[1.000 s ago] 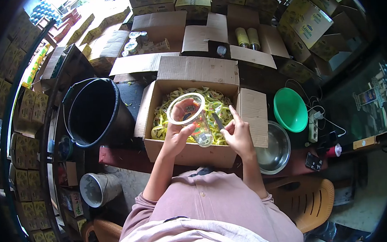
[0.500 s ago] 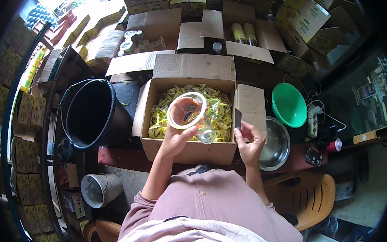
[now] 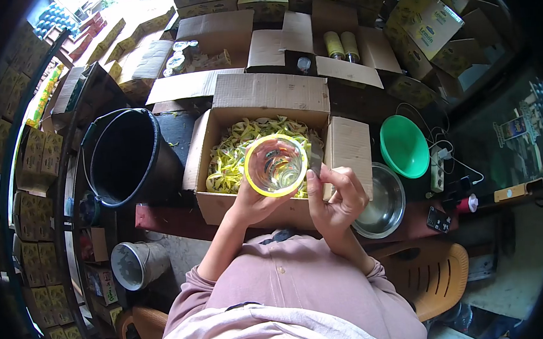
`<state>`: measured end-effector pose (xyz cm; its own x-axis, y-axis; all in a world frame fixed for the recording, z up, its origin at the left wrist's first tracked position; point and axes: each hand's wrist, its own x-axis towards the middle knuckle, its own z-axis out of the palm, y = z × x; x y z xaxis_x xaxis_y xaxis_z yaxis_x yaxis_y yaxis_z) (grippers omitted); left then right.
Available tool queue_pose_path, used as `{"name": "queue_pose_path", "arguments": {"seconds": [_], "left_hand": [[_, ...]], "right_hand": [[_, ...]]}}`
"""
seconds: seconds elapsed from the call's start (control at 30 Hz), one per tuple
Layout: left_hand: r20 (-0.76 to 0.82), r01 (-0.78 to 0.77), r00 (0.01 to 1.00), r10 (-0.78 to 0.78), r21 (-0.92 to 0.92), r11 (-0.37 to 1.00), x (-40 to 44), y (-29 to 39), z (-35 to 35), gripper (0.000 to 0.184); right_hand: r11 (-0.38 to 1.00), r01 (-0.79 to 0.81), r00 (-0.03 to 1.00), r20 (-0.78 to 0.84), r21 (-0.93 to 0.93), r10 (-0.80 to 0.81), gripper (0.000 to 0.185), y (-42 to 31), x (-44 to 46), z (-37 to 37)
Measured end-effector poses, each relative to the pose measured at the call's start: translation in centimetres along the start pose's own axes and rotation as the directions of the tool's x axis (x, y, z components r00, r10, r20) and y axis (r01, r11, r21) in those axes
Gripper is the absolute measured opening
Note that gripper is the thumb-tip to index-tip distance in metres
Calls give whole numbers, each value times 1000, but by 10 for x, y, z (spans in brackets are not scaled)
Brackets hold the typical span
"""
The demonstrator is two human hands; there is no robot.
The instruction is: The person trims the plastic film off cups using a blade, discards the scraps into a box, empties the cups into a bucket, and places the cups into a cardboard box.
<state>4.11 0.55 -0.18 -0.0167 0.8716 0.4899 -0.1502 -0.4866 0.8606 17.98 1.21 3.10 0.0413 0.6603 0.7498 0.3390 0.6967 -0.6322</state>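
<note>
Cup (image 3: 276, 168), mouth now facing the camera, sits in the left hand (image 3: 251, 203), fingers clamped round it, above the box (image 3: 249, 208) of yellow strips (image 3: 229, 162). The right hand (image 3: 338, 198) pinches the blade (image 3: 315, 156), back beside the rim (image 3: 248, 171), within working reach; contact unclear.

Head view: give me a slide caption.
Left hand holds a clear cup over an open carton of yellow-green strips; right hand grips a flat tool.
</note>
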Motion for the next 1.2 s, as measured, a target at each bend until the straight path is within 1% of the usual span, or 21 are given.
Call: {"name": "queue_pose_path", "arguments": {"seconds": [0.1, 0.2, 0.3, 0.4, 0.5, 0.6, 0.7, 0.8, 0.9, 1.0, 1.1, 1.2], "left_hand": [[3, -21, 1000, 21, 37, 999, 0, -3, -2, 72], [-7, -47, 999, 47, 43, 998, 3, -3, -1, 71], [39, -63, 998, 58, 148, 987, 2, -5, -4, 68], [26, -83, 996, 80, 151, 985, 3, -4, -1, 69], [21, -49, 999, 46, 175, 983, 2, -3, -2, 69], [54, -8, 999, -2, 191, 982, 2, -1, -5, 68], [103, -26, 995, 9, 171, 985, -2, -5, -6, 68], [68, 102, 993, -99, -38, 994, -2, -2, -3, 68], [51, 143, 989, -138, -129, 981, -1, -2, -2, 69], [52, 183, 983, -177, -181, 966, -3, -4, -5, 69], [29, 152, 988, -149, -153, 976, -1, 0, -3, 71], [70, 152, 986, -151, -12, 988, -2, 2, -6, 70]], "right_hand": [[998, 63, 998, -16, -25, -63, 18, 0, -3, 1], [999, 49, 999, -4, -16, -49, 19, -2, -2, 3], [996, 85, 996, -8, -37, -85, 20, 0, -2, 4], [990, 126, 991, -30, -66, -129, 21, 4, -2, 7], [986, 136, 990, -20, -99, -138, 22, 5, 1, 6], [981, 150, 988, -14, -122, -153, 23, 5, 3, 8], [988, 136, 991, 1, -69, -137, 21, 10, 7, 6], [999, 33, 999, 0, -20, -33, 18, 6, 10, 5], [1000, -22, 999, -27, -2, 22, 15, 5, 5, 4], [1000, 10, 1000, -3, -28, -10, 15, 1, 4, 1], [997, 55, 998, -13, -47, -55, 15, 1, -1, 0], [999, 38, 999, -7, 15, -38, 15, 0, -5, 2]]}}
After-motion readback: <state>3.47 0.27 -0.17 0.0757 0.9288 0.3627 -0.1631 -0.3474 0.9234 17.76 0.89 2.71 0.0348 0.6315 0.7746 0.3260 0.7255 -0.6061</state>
